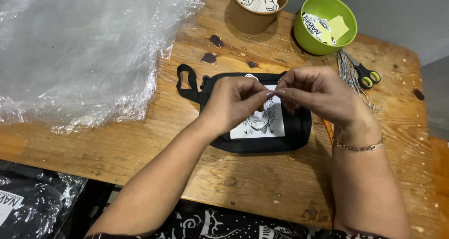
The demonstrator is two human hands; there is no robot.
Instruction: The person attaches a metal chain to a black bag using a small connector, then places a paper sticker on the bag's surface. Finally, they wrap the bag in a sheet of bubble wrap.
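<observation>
Left hand (234,101) and right hand (318,92) pinched together on something tiny, unclear what, over black pouch (262,127) at desk (262,183) centre; scissors (365,73) at 2 o'clock; keep pinch steady.

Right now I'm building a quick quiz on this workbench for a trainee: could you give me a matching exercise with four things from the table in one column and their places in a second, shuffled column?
Things:
1. round green plastic bowl
2. crinkled clear plastic sheet
3. black fabric pouch with a drawn picture panel
4. brown paper cup

Places:
A. spread over the table's left side
B. under both hands
C. far edge, left of the bowl
D. far right, beside the green-handled scissors

Pairs: 1-D, 2-A, 3-B, 4-C
</observation>
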